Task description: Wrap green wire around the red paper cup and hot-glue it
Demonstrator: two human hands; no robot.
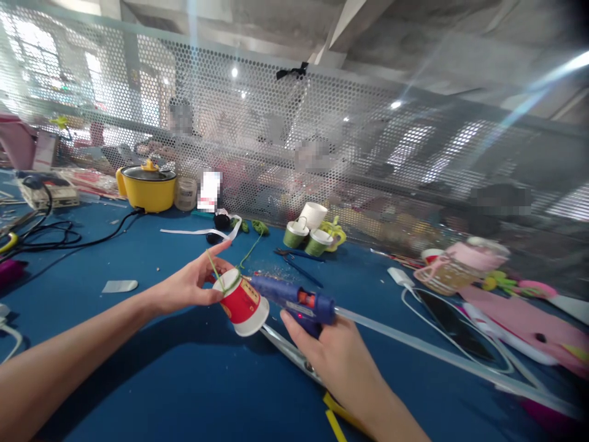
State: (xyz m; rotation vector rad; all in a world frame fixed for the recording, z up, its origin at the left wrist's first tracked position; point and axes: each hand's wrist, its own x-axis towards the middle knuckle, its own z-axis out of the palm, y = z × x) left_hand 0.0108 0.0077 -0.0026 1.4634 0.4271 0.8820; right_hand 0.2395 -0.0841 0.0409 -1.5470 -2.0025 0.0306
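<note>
My left hand (196,282) is closed on a red and white paper cup (243,304), which is tilted with its wide end toward the lower right. Green yarn (231,284) lies around the cup's narrow end, and a strand runs back to a small green ball of yarn (260,228). In my right hand (338,350) is a blue hot glue gun (294,298), its nozzle at the cup near the yarn. A long clear glue stick (391,333) sticks out of the gun's rear. Scissors (294,356) lie partly hidden beneath the gun and hand.
Pliers (299,261) lie beyond the gun, near green-wrapped cups (297,235). A yellow electric pot (150,187) with a black cord stands back left. At right are a phone (455,322), a white cable and a pink plush (529,328). A perforated screen (257,123) borders the table.
</note>
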